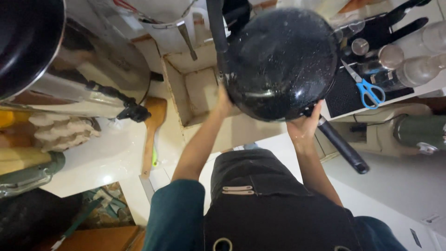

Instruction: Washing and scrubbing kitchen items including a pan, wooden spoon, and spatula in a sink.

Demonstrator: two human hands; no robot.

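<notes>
One black pan (pixel 281 62), one pair of blue scissors (pixel 367 88), one wooden spatula (pixel 152 125), two hands.

The pan (pixel 281 65) sits over the sink (pixel 200 90), scissors (pixel 367 86) to its right, apparently on a rack (pixel 346 95).

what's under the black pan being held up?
Beneath the black pan held by the left hand and right hand is a beige sink basin. Only its left part shows; the pan covers the rest, drain included.
</notes>
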